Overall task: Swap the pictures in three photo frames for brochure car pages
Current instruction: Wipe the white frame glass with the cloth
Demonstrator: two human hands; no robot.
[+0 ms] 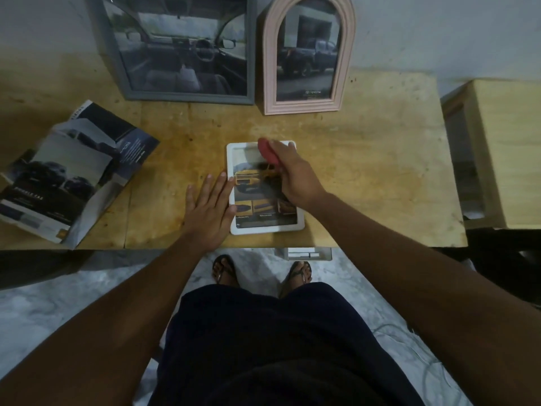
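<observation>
— Fingers [206, 186] of the left hand [209, 208]: how do they lie?
— Straight and slightly apart, flat on the counter [366, 177], the index side touching the left rim of the white frame [263, 229]
— And the right hand [295, 177]?
— Its fingers curl round a blurred red tool [267, 150], held over the frame's top
— Where is the car page [251, 183]?
— Within the white frame's rim, flat near the front edge. A grey frame [190, 96] and a pink arched frame [301, 108] stand behind; the brochure [67, 177] lies left
</observation>
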